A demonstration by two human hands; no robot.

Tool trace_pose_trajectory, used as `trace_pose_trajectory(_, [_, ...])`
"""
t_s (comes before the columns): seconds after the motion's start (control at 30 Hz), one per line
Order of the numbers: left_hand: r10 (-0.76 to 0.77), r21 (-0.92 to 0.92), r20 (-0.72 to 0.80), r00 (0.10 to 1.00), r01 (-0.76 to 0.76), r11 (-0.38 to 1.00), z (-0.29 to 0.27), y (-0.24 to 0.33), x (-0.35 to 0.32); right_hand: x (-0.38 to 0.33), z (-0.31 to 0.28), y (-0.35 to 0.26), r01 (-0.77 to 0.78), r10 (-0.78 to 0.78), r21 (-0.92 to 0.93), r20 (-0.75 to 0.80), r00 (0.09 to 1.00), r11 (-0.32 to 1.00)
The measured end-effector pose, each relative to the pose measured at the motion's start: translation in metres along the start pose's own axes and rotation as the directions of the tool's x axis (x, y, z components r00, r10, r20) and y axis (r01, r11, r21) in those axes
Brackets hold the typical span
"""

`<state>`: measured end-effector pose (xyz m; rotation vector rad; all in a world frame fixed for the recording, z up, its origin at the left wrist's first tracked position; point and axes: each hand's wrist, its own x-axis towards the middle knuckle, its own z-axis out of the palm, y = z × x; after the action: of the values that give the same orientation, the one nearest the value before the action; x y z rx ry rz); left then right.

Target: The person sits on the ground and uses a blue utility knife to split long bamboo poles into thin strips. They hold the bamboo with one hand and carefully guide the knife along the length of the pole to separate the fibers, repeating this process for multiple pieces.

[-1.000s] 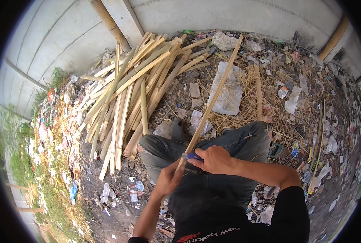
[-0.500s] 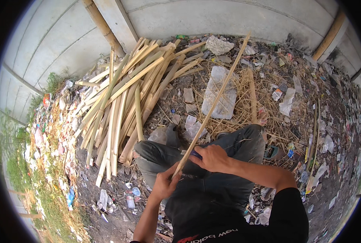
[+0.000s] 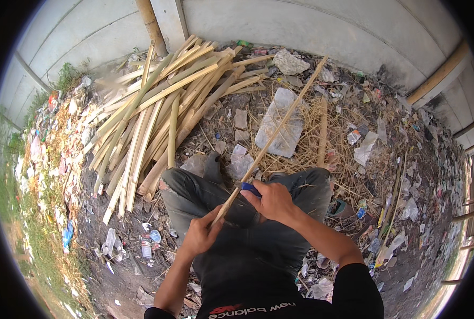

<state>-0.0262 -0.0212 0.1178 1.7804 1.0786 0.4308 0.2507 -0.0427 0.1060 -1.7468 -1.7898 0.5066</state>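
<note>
My left hand [image 3: 199,235] is closed around the lower end of a long, thin bamboo strip [image 3: 282,124]. The strip slants away from me, up and to the right, over my crossed legs [image 3: 194,199]. In my right hand [image 3: 275,202] is a knife with a blue handle [image 3: 251,189], gripped a little farther up the strip. Its short blade lies against the strip, partly hidden by the fingers and the strip.
A big pile of split bamboo [image 3: 186,85] lies ahead to the left. Beyond my knees are a whitish slab [image 3: 284,141], straw-like shavings [image 3: 309,133] and a bamboo piece [image 3: 323,127]. A rock [image 3: 290,62] sits near the concrete wall [image 3: 322,26]. Litter covers the ground.
My view has shifted, so the surroundings sit differently in it. The knife has come slightly away from my left hand along the strip, and both hands keep their grips.
</note>
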Motion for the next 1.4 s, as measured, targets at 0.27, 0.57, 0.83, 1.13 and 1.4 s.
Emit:
trace_pose_trajectory(0.27, [0.091, 0.058, 0.016, 0.996, -0.092, 0.994, -0.027, -0.023, -0.053, 0.043, -0.032, 0.068, -0.234, 0.202, -0.184, -0.176, 0.963, 0.955])
trace_pose_trajectory(0.57, [-0.090, 0.037, 0.148, 0.985, 0.086, 0.996, -0.069, -0.113, -0.187, -0.022, -0.202, 0.313, -0.764, 0.550, 0.024, -0.709, 0.442, 0.645])
trace_pose_trajectory(0.83, [-0.048, 0.052, -0.065, 0.997, 0.051, 0.997, -0.015, -0.088, -0.133, -0.013, -0.154, 0.181, -0.309, 0.680, 0.655, -0.438, 0.588, 0.690])
trace_pose_trajectory(1.13, [0.002, -0.283, -0.234, 0.972, -0.070, 0.957, 0.044, 0.000, 0.029, 0.033, -0.019, 0.004, -0.065, 0.230, 0.652, -0.172, 0.958, 0.756])
trace_pose_trajectory(1.4, [0.045, -0.078, -0.094, 0.995, -0.053, 0.996, 0.018, 0.020, 0.043, 0.041, -0.002, -0.016, 0.045, 0.121, 0.705, -0.184, 0.975, 0.707])
